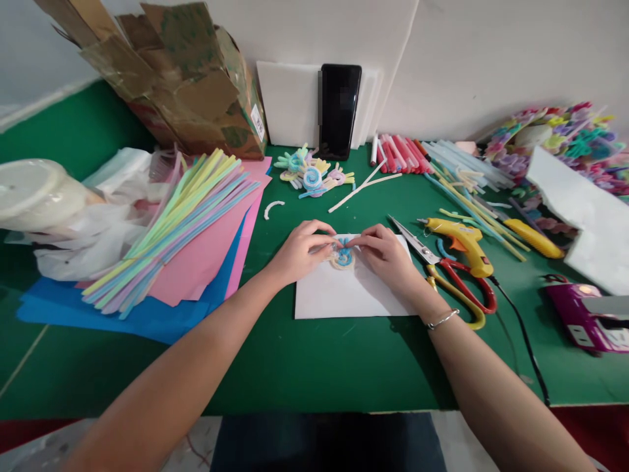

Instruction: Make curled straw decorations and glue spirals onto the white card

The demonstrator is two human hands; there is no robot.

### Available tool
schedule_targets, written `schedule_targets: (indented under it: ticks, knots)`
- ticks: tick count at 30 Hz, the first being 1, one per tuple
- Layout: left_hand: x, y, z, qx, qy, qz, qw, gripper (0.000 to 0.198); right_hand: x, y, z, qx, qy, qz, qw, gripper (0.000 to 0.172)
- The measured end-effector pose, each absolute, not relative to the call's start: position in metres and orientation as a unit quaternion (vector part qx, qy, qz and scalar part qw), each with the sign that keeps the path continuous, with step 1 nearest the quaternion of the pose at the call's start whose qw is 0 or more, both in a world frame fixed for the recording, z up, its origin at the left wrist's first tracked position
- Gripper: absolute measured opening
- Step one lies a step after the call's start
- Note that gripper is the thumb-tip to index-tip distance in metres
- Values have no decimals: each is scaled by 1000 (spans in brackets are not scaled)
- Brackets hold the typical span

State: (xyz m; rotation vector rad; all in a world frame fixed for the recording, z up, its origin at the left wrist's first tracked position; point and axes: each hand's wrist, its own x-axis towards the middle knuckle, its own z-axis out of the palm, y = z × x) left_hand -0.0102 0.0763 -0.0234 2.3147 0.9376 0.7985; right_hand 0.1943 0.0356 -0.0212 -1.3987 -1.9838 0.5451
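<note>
Head view: left hand (299, 249) and right hand (386, 255) both pinch a small blue-and-cream coiled piece (343, 257) lying on a white sheet (344, 295) mid-table. It looks wound but not completed. Finished pieces (314, 174) lie farther off; many unused fuzzy stems (171, 223) lie left.

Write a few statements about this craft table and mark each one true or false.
1. The left hand and right hand both pinch a small coiled piece over the white sheet. True.
2. The scissors lie left of that sheet. False: they lie to its right, beside the glue gun.
3. The phone leans against the wall. True.
4. The right hand holds the glue gun. False: it lies on the green table, untouched.
5. The bundle of pastel stems rests on pink paper. True.
</note>
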Motion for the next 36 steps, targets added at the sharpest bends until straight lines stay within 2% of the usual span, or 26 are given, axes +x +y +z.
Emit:
schedule_targets:
  ticks: [36]
  knots:
    - [-10, 77, -24, 856, 345, 290, 254, 22, 194, 36, -23, -531, -756, 202, 326, 35]
